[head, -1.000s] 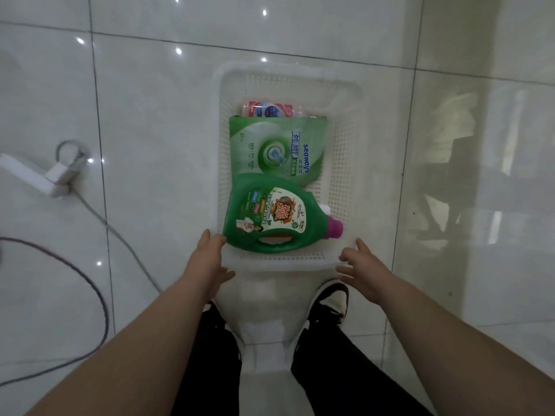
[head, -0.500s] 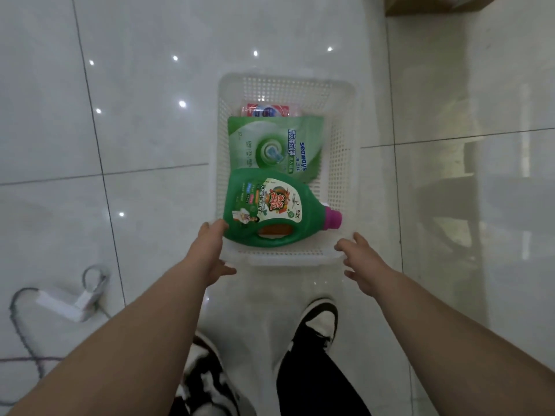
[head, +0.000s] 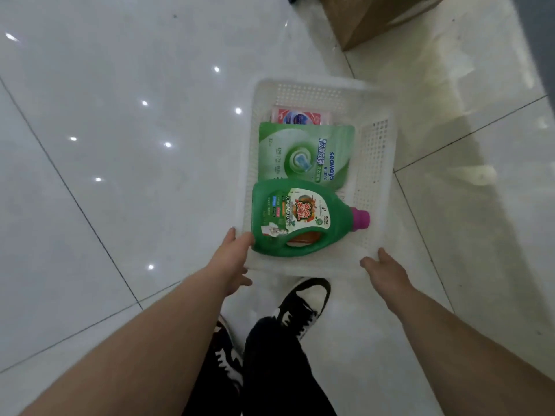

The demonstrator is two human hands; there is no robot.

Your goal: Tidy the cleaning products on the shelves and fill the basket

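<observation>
Head view: basket (head: 376,163), near corners clamped in left hand (head: 235,261) and right hand (head: 388,272).

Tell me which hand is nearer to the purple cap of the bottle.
Right. The right hand grips the basket rim just below the purple cap; the left hand is at the base of the green bottle.

Polished, glossy floor tiles (head: 120,115), smooth and mirror-like. White perforated plastic basket (head: 381,181), semi-matt. Smooth glossy green plastic detergent bottle (head: 339,220) with shiny printed label (head: 300,216) and magenta plastic cap (head: 360,219). Slick, slightly creased green film refill pouch (head: 300,151). Far right, matt brown cardboard box (head: 375,16).
</observation>
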